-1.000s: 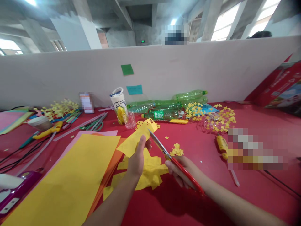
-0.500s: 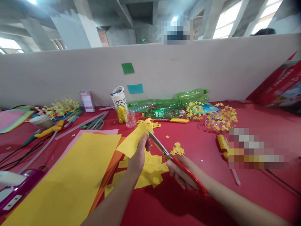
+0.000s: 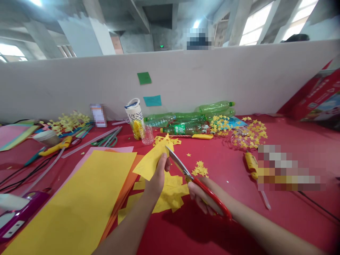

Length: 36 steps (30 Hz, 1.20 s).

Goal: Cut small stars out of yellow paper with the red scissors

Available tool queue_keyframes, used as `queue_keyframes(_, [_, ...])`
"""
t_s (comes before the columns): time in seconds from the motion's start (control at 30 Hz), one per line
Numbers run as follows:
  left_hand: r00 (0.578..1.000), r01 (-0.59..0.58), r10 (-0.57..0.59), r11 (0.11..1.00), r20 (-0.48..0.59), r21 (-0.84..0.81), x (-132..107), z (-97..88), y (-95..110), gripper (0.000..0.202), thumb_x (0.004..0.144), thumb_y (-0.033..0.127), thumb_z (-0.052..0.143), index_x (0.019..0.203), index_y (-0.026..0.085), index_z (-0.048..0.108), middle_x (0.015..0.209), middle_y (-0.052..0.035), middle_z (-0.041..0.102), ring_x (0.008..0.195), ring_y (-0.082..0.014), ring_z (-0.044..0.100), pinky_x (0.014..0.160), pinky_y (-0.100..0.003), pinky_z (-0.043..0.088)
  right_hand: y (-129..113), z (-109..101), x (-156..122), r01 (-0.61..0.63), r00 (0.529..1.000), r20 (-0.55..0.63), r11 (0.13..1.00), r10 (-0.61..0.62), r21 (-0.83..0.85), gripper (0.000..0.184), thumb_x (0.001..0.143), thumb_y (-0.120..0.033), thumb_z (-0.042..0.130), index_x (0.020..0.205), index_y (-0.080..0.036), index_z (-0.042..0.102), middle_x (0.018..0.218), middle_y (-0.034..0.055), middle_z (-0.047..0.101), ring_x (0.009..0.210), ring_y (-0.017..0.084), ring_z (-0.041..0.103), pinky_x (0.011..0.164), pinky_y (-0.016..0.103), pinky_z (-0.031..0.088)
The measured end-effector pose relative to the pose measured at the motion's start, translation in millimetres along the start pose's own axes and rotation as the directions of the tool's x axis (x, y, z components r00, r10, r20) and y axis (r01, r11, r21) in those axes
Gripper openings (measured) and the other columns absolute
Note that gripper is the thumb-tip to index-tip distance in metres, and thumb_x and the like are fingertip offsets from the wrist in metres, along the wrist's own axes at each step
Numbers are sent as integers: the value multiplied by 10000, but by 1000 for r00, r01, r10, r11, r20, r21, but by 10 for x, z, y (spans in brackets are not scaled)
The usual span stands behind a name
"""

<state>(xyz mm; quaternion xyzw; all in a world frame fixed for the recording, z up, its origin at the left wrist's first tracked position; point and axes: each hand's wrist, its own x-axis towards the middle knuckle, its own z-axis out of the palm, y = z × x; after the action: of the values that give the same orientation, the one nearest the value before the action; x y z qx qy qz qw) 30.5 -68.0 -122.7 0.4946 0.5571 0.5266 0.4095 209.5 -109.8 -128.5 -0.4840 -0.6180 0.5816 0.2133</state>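
Observation:
My left hand [image 3: 160, 174] pinches a sheet of yellow paper [image 3: 149, 163], raised above the table with its far edge cut unevenly. In my right hand [image 3: 205, 196] are red-handled scissors [image 3: 212, 194], their blades pointing up and left. The blade tips meet the paper's right edge, just beyond my left thumb. Under my hands lie several yellow paper pieces [image 3: 170, 194], partly hidden by my left forearm. A small pile of yellow paper stars [image 3: 200, 169] sits right of the blades. Yellow scraps with cut-outs [image 3: 172, 141] lie behind the held paper.
Large yellow sheets [image 3: 79, 191] are stacked at left over orange ones. Behind stand a white cup [image 3: 133, 111] and green plastic bottles [image 3: 186, 128]. A yellow cutter [image 3: 202, 136] lies before them. Stars on stems [image 3: 249, 132] and a yellow glue gun [image 3: 251, 163] are at right.
The scissor handles have drawn slightly closer together in my right hand. The yellow paper has tilted a little in my left hand. Everything else on the table stays put.

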Motion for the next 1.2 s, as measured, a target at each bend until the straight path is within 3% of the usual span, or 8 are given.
queue_keyframes(0.7, [998,57,-56,998,39,-38,-41,26,-6,430,842,522,460,546,213,505,589,-4,524,645,-169,510,705,-282,395,3,47,14,-34,999,-35,999,34,13,486,822,-656,450,637,-206,435,321,-81,434,228,47,318,252,133,249])
queue_keyframes(0.87, [996,-71,75,994,45,-77,-34,-3,46,342,795,465,565,586,195,588,638,-27,603,696,-187,572,743,-305,438,-49,-22,1,-25,994,-105,1000,24,-9,489,827,-655,427,639,-205,449,327,-79,419,242,51,308,264,142,248])
queue_keyframes(0.97, [966,-258,252,919,-58,-298,36,-43,87,275,768,447,598,837,187,655,892,-75,675,911,-230,608,853,-347,444,-33,-135,14,17,992,-125,999,-20,-28,477,843,-637,413,648,-203,457,351,-69,435,266,64,351,282,153,271])
queue_keyframes(1.07, [910,-412,387,806,-148,-425,165,-131,136,401,798,432,559,1135,215,558,1124,-97,625,1070,-237,567,944,-375,408,-7,-238,35,33,990,-138,998,-39,-45,448,852,-597,440,651,-198,470,361,-71,430,275,62,354,290,152,275])
queue_keyframes(1.13, [922,-381,374,824,-102,-418,251,-199,153,387,807,427,550,1121,203,566,1107,-94,628,1025,-231,588,931,-372,417,-2,-277,43,13,992,-126,999,-19,-50,436,860,-579,443,653,-196,474,358,-72,427,271,61,341,284,151,260])
queue_keyframes(1.2, [962,-258,272,915,0,-309,309,-250,145,336,771,401,616,1031,188,621,1012,-73,658,954,-213,602,866,-323,439,-4,-295,46,5,994,-107,998,-11,-56,415,861,-551,473,653,-193,479,359,-73,426,277,60,344,289,150,259])
